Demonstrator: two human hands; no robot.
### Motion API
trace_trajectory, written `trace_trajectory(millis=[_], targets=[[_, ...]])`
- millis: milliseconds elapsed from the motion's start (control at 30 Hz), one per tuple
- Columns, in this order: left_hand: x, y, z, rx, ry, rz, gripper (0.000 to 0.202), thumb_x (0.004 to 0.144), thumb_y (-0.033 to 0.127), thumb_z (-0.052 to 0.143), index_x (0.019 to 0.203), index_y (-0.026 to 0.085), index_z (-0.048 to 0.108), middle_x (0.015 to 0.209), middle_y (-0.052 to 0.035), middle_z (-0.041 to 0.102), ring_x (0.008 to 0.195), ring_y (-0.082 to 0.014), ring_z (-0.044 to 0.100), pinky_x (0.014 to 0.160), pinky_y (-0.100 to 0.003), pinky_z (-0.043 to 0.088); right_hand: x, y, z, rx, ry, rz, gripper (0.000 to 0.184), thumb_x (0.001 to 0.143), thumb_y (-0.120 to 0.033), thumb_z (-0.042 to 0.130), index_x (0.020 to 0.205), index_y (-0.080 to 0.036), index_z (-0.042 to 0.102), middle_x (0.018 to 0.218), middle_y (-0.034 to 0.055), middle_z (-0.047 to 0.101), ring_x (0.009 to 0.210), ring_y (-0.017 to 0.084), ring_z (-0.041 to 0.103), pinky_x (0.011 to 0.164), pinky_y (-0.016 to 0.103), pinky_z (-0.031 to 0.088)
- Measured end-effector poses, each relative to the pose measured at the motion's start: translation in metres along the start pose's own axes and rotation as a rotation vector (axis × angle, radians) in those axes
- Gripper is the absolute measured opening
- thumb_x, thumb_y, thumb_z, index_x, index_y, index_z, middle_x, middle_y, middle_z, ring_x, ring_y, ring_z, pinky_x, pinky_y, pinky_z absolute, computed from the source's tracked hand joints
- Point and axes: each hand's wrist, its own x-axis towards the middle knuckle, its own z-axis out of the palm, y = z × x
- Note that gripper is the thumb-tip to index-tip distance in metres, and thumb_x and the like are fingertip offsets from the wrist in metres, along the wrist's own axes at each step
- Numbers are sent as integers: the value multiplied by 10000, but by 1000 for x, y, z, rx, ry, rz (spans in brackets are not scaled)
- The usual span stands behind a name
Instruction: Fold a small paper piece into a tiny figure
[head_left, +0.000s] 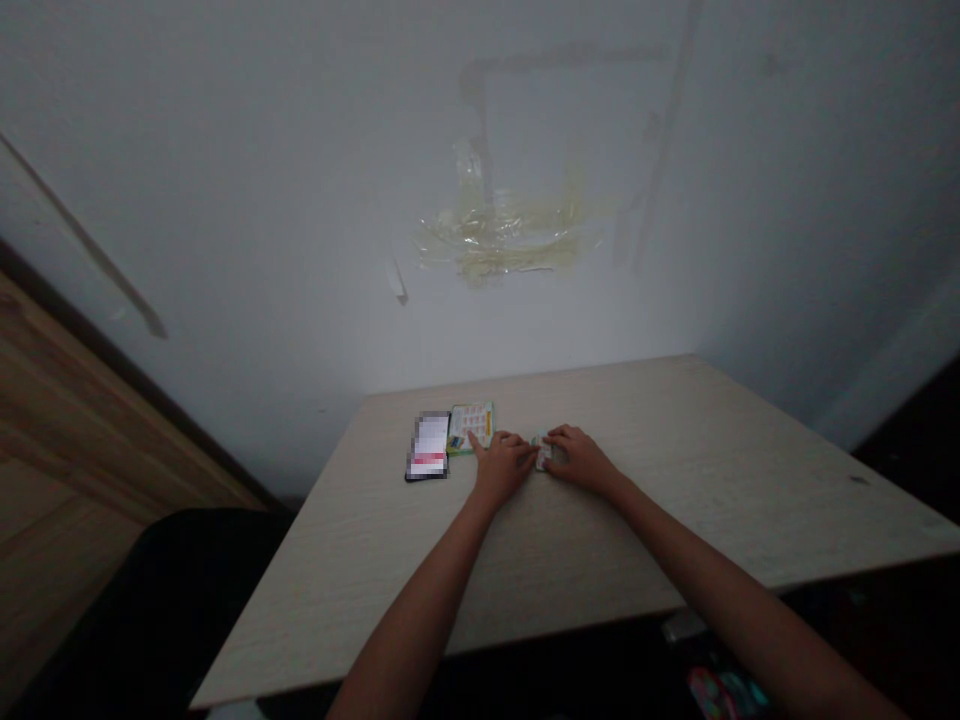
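Note:
Between my hands a small pale card with printed marks [543, 456] lies on the table. My right hand [583, 462] has its thumb and fingers closed at the card's right side. From the other side, the fingertips of my left hand [504, 468] reach the card's left edge, its thumb spread away from the fingers. That thumb is at the lower edge of a green and white printed booklet or box [472, 424]; which of the two I cannot tell. Directly left of it lies a phone [429, 446], its lit screen blurred.
The pale wooden table [360, 560] stands against a grey wall [300, 250] with peeling clear tape [510, 235]. A dark chair-like shape [172, 600] and a wooden panel [60, 400] are at left. Colourful items [724, 692] show below the table's front edge.

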Motion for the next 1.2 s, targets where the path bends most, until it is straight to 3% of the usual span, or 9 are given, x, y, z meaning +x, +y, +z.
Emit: trace_trajectory(millis=[233,467,567,700,1200], targets=[[0,0,1,6,-1,-10,218,934,426,542,1080,425,704,1048,17,708,1153,-249,506,1027,-795,-133,-1,4,1,17,-4,-35,552,734,-394,731,1228,-162,646,1206,125,613,1106,240,560,992,371,443],[-1,1,-2,-17,-12,-13,232,935,434,535,1101,425,698,1073,12,701,1161,-251,494,1037,-782,-141,-2,9,5,86,28,-44,520,753,-417,728,1218,-194,657,1202,124,623,1118,254,561,987,405,449],[-2,2,-3,-9,-29,-28,232,929,439,543,1101,416,699,1107,8,695,1175,-250,488,1056,-768,-130,-2,14,8,160,55,-37,426,782,-408,713,1156,-204,694,1179,115,641,1113,248,572,989,404,452],[-3,1,-2,-18,5,-14,219,902,462,579,1072,408,707,1130,18,684,1174,-248,500,1050,-779,-128,-1,20,9,260,81,-15,219,843,-286,643,1026,-223,745,1151,91,670,1096,218,592,1001,383,448],[-5,0,-3,-9,-9,-7,259,861,499,617,1104,441,686,1148,30,679,1207,-272,479,1044,-797,-95,0,26,20,179,145,-22,114,817,-286,700,872,-251,793,1179,113,629,1138,249,539,1022,426,429]])
